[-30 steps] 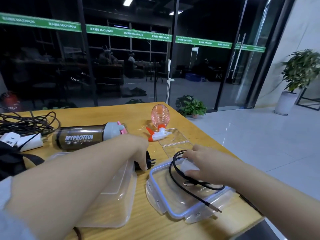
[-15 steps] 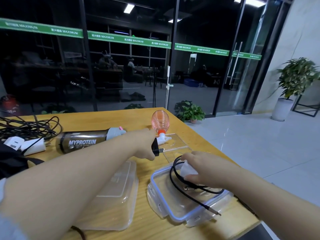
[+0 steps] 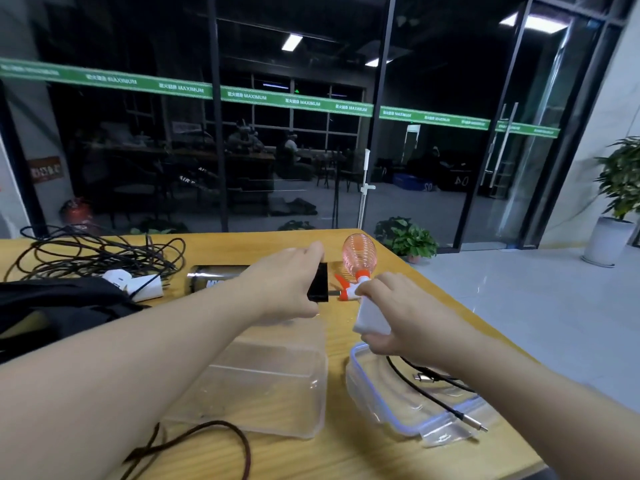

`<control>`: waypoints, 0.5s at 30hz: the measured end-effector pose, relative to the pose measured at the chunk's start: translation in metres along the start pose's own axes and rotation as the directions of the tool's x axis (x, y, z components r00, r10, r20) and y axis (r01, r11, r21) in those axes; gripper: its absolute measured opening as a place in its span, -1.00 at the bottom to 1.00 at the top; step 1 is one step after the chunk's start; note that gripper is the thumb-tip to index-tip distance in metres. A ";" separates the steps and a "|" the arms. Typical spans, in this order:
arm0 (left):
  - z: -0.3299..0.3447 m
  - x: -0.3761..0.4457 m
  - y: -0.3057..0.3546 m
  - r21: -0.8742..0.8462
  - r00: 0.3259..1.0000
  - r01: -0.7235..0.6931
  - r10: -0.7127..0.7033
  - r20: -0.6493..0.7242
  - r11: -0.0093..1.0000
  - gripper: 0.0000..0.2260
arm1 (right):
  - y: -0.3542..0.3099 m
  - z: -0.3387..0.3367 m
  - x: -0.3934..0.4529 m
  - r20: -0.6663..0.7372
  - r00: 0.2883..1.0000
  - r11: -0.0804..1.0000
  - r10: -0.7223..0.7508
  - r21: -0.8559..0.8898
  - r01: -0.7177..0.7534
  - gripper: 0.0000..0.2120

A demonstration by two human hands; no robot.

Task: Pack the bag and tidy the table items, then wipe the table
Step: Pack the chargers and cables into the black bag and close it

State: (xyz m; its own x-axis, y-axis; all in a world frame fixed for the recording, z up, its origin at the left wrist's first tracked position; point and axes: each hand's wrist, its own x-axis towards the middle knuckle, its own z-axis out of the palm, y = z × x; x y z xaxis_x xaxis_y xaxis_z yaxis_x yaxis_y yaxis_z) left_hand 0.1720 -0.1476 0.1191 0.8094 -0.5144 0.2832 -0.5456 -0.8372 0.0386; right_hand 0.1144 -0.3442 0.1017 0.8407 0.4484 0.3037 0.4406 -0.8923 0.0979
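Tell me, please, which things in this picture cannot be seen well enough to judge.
Head view only:
- Shaker bottle: the left arm covers its cap end and most of the label.
- Black charger: the left hand hides its left side.
- White adapter: the right hand hides its far end.
- Black bag: cut off by the left edge.
- Brown cord: runs off the bottom edge.

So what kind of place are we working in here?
Probably a gym's lobby or office foyer at night: a glass partition wall with green MAXIMUM banding, potted plants on a polished tile floor, and a wooden table.
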 end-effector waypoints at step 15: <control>-0.034 -0.116 -0.086 0.140 0.990 0.028 -0.008 -0.140 0.990 -0.55 | -0.115 -0.012 0.050 -0.075 0.976 0.978 -0.207 0.011 0.208 -0.44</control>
State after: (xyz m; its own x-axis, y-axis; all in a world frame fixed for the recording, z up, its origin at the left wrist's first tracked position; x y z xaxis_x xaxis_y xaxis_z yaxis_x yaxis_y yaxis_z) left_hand 0.1182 -0.0094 0.1158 0.7756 -0.4764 0.4140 -0.4870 -0.8690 -0.0876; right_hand 0.1018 -0.2194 0.1169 0.7057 0.6179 0.3467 0.6094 -0.7789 0.1480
